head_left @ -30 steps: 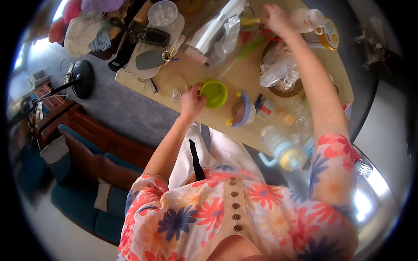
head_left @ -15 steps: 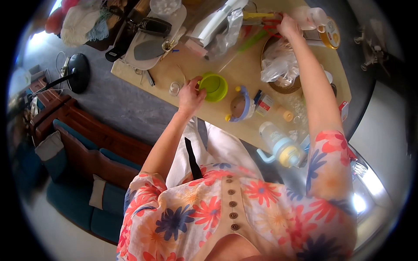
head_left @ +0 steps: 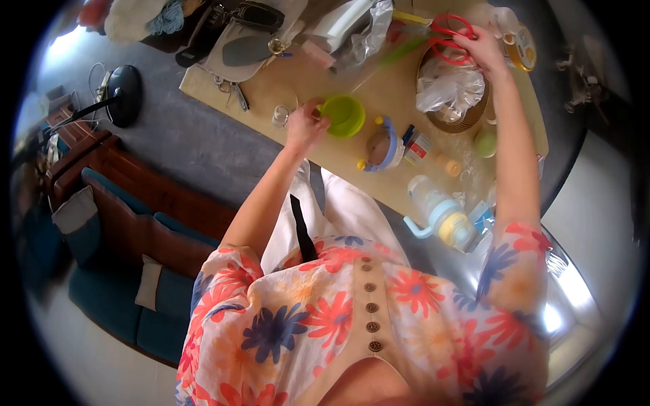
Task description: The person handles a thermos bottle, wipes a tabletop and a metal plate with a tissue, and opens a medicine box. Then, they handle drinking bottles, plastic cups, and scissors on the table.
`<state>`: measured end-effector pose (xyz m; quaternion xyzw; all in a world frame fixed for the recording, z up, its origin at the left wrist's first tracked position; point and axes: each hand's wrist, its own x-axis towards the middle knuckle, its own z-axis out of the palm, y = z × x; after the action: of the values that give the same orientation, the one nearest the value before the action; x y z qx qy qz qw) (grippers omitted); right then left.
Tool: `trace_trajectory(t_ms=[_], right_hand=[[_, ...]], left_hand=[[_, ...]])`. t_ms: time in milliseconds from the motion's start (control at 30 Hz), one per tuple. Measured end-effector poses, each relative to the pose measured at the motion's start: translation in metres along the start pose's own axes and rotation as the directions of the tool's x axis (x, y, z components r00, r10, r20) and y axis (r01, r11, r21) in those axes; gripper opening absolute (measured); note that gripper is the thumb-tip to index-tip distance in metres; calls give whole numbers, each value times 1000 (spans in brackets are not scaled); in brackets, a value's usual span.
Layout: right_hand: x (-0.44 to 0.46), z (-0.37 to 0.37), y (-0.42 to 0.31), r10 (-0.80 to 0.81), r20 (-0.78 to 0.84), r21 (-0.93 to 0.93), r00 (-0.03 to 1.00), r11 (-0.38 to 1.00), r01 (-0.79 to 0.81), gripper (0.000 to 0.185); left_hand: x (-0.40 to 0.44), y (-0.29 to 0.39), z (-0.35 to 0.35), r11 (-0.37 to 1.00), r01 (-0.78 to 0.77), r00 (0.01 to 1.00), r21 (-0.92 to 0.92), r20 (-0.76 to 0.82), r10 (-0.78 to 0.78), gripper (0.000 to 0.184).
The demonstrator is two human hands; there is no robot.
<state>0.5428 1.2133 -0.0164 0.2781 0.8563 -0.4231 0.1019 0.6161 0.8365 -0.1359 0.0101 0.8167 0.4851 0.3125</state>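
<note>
My left hand (head_left: 308, 126) is closed on the side of a lime-green cup (head_left: 344, 116), which stands on the table near its front edge. The cup's open top faces me. At the far right of the table, my right hand (head_left: 482, 53) grips red-handled scissors (head_left: 451, 34) by their loops; the blades are blurred and hard to make out. Just below the scissors sits a round woven basket (head_left: 455, 125) with a crumpled clear plastic bag (head_left: 452, 91) in it. A lidless-looking cup with blue-purple handles and yellow tips (head_left: 383, 145) stands right of the green cup.
A baby bottle with a light blue handle (head_left: 443, 215) lies near the front right edge. Close by are a small red-and-white box (head_left: 418, 147) and a peach-coloured piece (head_left: 447, 164). Plastic wrapping (head_left: 371, 40), a grey oval object (head_left: 254, 51) and keys (head_left: 233, 91) lie further left.
My right hand has drawn back rightward with the scissors, whose red loops now show more fully. My left hand stays on the green cup. The whole view has shifted slightly.
</note>
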Motion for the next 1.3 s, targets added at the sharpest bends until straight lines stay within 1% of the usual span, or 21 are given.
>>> trace_trajectory(t_ms=[100,167,233,300,333,367,433,467,533,567,667,767,867,967,1067,1167,1233,1267,1300], right_hand=[[-58,-19,-21,-73,-125,-69,989,996,64,18],[-104,-30,-41,46,-29,-20,999,999,-47,16],[-138,-8,-34,-95,24,41,995,995,94,14],[-158,33,-22,-83,113,83,990,994,74,17],[-164,57,-17,-68,127,-6,990,998,69,18],[-168,79,-16,-53,141,-94,989,993,67,20],[-172,112,-24,-56,160,-209,986,974,89,21],[-173,124,-25,-68,148,-231,987,968,101,20],[-169,138,-28,-97,124,-282,988,951,128,18],[-168,140,-28,-97,126,-275,987,953,129,18],[-167,138,-31,-123,142,-262,982,952,157,20],[-166,138,-16,-84,137,-227,987,967,114,20],[-168,137,-8,-61,123,-183,991,980,83,20],[-173,135,-22,-72,130,-204,989,974,98,20],[-176,131,-27,-92,123,-169,988,979,112,20],[-179,127,-32,-60,110,-190,992,978,80,19],[-179,129,-31,-95,91,-160,991,981,109,19],[-180,129,-29,-113,84,-143,990,982,124,19],[-181,129,-28,-102,96,-161,990,980,117,19]], left_hand=[[-2,0,3,996,70,997,-50,21,-69,41],[-4,5,2,994,90,995,-65,43,-88,43],[-7,11,-1,986,122,990,-115,82,-113,43],[-8,15,-3,970,149,984,-189,120,-128,43],[-10,16,-4,957,164,981,-237,139,-134,43],[-11,17,-6,942,179,978,-284,156,-139,43],[-13,11,-6,935,149,983,-322,148,-106,44],[-15,10,-7,930,136,985,-341,145,-91,45],[-18,16,-13,903,151,979,-402,189,-79,46],[-19,20,-15,886,160,974,-435,213,-72,47],[-17,12,-10,874,172,976,-455,198,-88,47],[-16,6,-3,877,142,984,-459,161,-76,47],[-14,2,1,884,185,974,-429,197,-108,48],[-14,2,3,860,201,972,-469,205,-115,48],[-16,9,3,856,201,976,-477,170,-135,46],[-11,1,6,839,196,977,-508,172,-124,37],[-9,0,10,967,55,997,-249,67,-39,33],[-10,0,11,995,-10,1000,-103,23,12,32],[-11,0,12,992,-17,1000,-129,-3,17,30]])
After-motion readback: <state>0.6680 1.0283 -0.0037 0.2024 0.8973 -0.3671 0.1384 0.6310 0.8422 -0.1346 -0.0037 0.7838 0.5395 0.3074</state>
